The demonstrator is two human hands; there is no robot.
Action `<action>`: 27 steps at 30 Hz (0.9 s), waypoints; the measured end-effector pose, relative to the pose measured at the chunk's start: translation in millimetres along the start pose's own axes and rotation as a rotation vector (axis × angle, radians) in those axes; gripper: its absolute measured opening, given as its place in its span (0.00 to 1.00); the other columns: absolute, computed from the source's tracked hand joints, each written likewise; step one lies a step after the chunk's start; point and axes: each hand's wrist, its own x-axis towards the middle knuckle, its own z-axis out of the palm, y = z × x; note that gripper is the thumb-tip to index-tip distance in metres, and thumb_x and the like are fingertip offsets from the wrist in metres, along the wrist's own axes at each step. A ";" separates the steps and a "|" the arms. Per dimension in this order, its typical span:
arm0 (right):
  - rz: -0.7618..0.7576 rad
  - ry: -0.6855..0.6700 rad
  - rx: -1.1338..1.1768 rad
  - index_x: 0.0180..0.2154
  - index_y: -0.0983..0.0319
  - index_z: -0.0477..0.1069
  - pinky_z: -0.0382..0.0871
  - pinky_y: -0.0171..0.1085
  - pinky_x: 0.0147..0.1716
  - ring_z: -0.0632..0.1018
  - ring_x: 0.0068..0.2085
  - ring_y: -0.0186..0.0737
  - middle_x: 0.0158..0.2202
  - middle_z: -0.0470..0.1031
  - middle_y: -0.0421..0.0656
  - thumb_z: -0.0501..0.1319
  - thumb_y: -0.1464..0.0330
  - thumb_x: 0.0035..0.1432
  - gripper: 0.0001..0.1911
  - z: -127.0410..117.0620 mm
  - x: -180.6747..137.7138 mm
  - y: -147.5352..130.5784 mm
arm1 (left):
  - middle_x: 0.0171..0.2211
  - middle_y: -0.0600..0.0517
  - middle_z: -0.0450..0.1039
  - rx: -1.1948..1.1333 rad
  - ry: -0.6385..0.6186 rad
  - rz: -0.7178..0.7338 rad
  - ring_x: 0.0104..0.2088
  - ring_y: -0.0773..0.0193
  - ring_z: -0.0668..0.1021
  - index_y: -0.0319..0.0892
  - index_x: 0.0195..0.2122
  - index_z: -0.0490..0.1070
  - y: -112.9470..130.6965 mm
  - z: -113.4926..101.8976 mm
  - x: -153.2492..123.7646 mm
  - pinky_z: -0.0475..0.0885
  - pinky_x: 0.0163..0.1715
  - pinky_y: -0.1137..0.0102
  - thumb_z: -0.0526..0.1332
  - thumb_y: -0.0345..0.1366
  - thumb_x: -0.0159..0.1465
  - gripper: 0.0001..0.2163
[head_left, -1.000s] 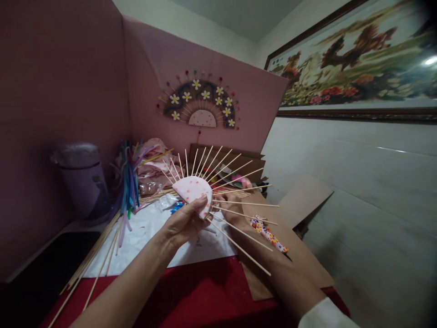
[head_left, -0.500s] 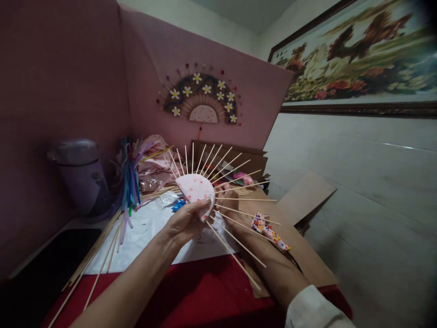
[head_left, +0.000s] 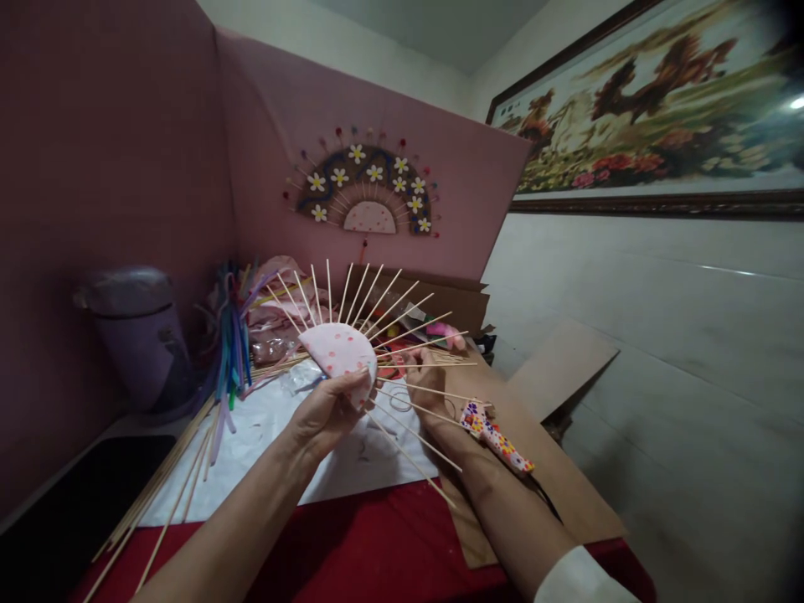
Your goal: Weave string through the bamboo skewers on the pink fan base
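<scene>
My left hand (head_left: 323, 412) pinches the lower edge of a pink dotted half-disc (head_left: 337, 350), from which several thin wooden skewers (head_left: 402, 311) fan outward. My right hand (head_left: 433, 400) sits just behind the lower skewers, fingers curled near them; what it grips is hidden. A spotted colourful strip (head_left: 496, 437) lies on brown cardboard (head_left: 553, 477) by my right wrist.
A finished fan with white flowers (head_left: 368, 191) hangs on the pink partition. A purple jar (head_left: 135, 331), coloured ribbons (head_left: 232, 343), loose skewers (head_left: 163, 486), white paper (head_left: 270, 435) and an open cardboard box (head_left: 440, 297) crowd the red table. A framed picture (head_left: 659, 109) hangs at right.
The half-disc with its skewers has shifted slightly left and turned, so the lower skewers point more downward. Both hands moved left with it.
</scene>
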 end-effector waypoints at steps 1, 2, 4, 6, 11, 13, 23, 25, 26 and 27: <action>0.015 -0.002 0.013 0.48 0.63 0.66 0.70 0.45 0.42 0.73 0.45 0.42 0.48 0.69 0.46 0.56 0.64 0.60 0.16 8.7 14.7 4.1 | 0.25 0.49 0.76 -0.006 0.001 0.020 0.25 0.65 0.78 0.34 0.31 0.72 1.7 -0.4 1.2 0.75 0.27 0.70 0.58 0.19 0.54 0.07; 0.030 -0.002 0.024 0.48 0.63 0.66 0.70 0.45 0.42 0.73 0.45 0.43 0.49 0.68 0.46 0.56 0.64 0.60 0.16 17.1 30.4 9.0 | 0.24 0.49 0.76 -0.017 0.005 0.040 0.25 0.65 0.78 0.35 0.31 0.72 3.4 -0.9 2.2 0.75 0.27 0.70 0.58 0.19 0.53 0.08; 0.067 -0.003 0.043 0.48 0.63 0.66 0.70 0.44 0.42 0.73 0.44 0.42 0.48 0.69 0.46 0.56 0.64 0.60 0.16 29.6 59.4 20.7 | 0.24 0.50 0.76 -0.040 0.021 0.068 0.25 0.65 0.78 0.36 0.31 0.71 6.4 -1.5 3.9 0.76 0.27 0.71 0.58 0.18 0.53 0.08; 0.105 0.002 0.055 0.37 0.67 0.70 0.70 0.37 0.31 0.73 0.33 0.36 0.35 0.72 0.43 0.58 0.61 0.58 0.14 32.3 78.6 32.7 | 0.24 0.50 0.76 -0.047 0.045 0.078 0.25 0.65 0.78 0.35 0.31 0.71 8.8 -1.8 4.5 0.75 0.26 0.72 0.57 0.19 0.54 0.08; 0.283 -0.238 0.355 0.20 0.62 0.57 0.41 0.29 0.15 0.51 0.17 0.24 0.16 0.49 0.30 0.63 0.56 0.48 0.21 1.0 80.1 47.2 | 0.25 0.49 0.76 -0.046 0.047 0.093 0.23 0.66 0.77 0.34 0.31 0.71 13.8 -3.7 5.5 0.74 0.24 0.72 0.57 0.19 0.55 0.07; 0.357 -0.369 0.546 0.21 0.61 0.55 0.37 0.30 0.16 0.47 0.17 0.24 0.17 0.47 0.30 0.64 0.57 0.48 0.21 -14.6 75.1 45.1 | 0.24 0.50 0.76 -0.030 0.030 0.102 0.22 0.67 0.77 0.34 0.31 0.71 15.5 -5.9 7.4 0.73 0.23 0.73 0.57 0.19 0.55 0.07; 0.222 -0.162 0.548 0.24 0.62 0.63 0.37 0.30 0.16 0.49 0.16 0.23 0.17 0.52 0.31 0.67 0.59 0.44 0.17 -33.2 85.2 42.0 | 0.23 0.49 0.74 0.101 -0.037 0.027 0.22 0.66 0.75 0.34 0.31 0.71 17.1 -14.6 10.7 0.71 0.23 0.71 0.59 0.22 0.54 0.05; 0.229 -0.121 0.433 0.23 0.61 0.61 0.39 0.30 0.14 0.49 0.15 0.23 0.15 0.50 0.30 0.65 0.57 0.45 0.18 -23.2 85.3 50.1 | 0.23 0.48 0.74 0.073 -0.120 -0.038 0.22 0.65 0.75 0.33 0.32 0.71 16.8 -14.3 8.1 0.71 0.24 0.70 0.58 0.23 0.55 0.04; 0.226 -0.106 0.359 0.23 0.61 0.61 0.41 0.30 0.14 0.50 0.15 0.24 0.15 0.50 0.30 0.64 0.55 0.45 0.18 -16.4 85.3 53.9 | 0.23 0.48 0.73 0.056 -0.159 -0.069 0.22 0.65 0.75 0.33 0.32 0.71 16.4 -13.8 6.7 0.71 0.25 0.69 0.58 0.24 0.56 0.04; 0.211 -0.088 0.282 0.22 0.61 0.61 0.43 0.30 0.13 0.51 0.14 0.25 0.14 0.51 0.30 0.63 0.54 0.46 0.19 -8.7 85.5 57.0 | 0.22 0.48 0.73 0.037 -0.195 -0.098 0.23 0.65 0.74 0.33 0.32 0.71 15.9 -13.1 5.3 0.71 0.25 0.69 0.58 0.25 0.57 0.04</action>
